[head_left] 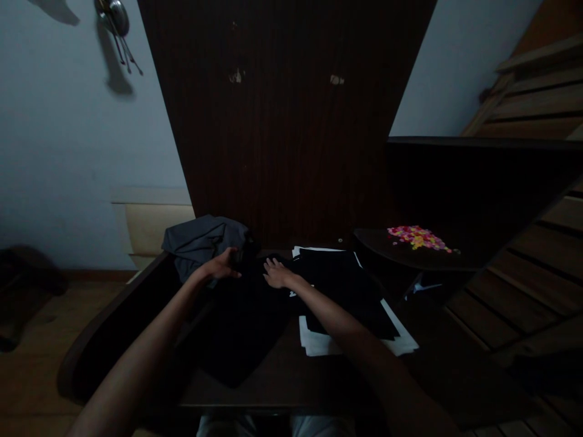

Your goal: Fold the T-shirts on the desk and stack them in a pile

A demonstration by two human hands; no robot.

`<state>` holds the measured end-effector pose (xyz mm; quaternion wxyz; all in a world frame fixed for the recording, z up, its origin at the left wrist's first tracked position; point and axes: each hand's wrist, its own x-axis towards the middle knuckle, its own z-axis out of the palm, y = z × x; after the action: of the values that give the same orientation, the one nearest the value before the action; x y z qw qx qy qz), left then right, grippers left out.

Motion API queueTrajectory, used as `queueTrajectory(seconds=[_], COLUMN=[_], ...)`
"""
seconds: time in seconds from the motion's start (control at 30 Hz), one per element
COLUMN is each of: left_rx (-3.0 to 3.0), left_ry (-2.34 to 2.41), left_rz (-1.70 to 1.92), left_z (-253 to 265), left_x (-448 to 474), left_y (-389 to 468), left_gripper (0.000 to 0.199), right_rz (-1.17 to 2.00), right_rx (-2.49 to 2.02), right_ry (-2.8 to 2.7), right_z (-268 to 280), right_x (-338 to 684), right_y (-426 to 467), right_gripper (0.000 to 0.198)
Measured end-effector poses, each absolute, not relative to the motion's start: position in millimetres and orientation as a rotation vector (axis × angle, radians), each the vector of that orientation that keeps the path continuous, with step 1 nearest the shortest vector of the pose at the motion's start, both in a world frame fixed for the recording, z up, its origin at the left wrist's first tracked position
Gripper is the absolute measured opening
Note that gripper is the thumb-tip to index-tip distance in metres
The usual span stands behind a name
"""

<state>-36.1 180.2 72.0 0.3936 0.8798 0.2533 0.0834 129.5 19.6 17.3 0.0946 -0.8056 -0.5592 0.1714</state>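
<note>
Lays right hand [276, 273] flat and splayed, gripping nothing, on black cloth [246, 328], lower centre of frame, probably to keep it spread. Holds left hand [222, 265] with thumb parted at edge of grey cloth [195, 238], left of centre, no grip visible; too dark to tell contact.

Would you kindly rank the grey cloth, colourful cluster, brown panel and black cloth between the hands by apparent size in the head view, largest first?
Brown panel
Black cloth
Grey cloth
Colourful cluster

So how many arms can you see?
2: the left arm, stretched toward the grey cloth, and the right arm, stretched over the black cloth.
</note>
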Motion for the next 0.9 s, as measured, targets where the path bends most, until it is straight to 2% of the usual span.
queueTrajectory(seconds=[0.1,0.27,0.37,0.47,0.53,0.7,0.77,0.83,0.9], left_rx=[2.067,1.899,1.784,1.679,1.678,1.618,1.561,1.591,1.723], left_ry=[0.569,0.769,0.842,0.777,0.696,0.346,0.277,0.302,0.356], left_rz=[0.167,0.674,0.816,0.885,0.871,0.5,0.383,0.371,0.37], left_z=[76,92,105,116,120,115,108,98,85], left_x=[-46,-32,-12,9,21,36,32,24,12], left_y=[179,183,185,177,163,125,122,127,136], left_gripper=[0.081,0.058,0.051,0.045,0.044,0.053,0.054,0.048,0.041], right_rz=[0.585,0.616,0.6,0.593,0.582,0.849,0.971,1.005,0.928], right_rx=[-2.421,-2.37,-2.221,-2.018,-1.946,-1.543,-1.502,-1.575,-1.705], right_ry=[-1.637,-1.534,-1.32,-1.107,-1.053,-0.719,-0.652,-0.662,-0.702], right_z=[17,20,20,23,28,47,52,53,51], right_x=[136,145,147,149,152,162,165,167,169], right_y=[22,26,32,38,38,16,5,-2,-3], right_gripper=[0.066,0.069,0.062,0.047,0.043,0.067,0.069,0.058,0.039])
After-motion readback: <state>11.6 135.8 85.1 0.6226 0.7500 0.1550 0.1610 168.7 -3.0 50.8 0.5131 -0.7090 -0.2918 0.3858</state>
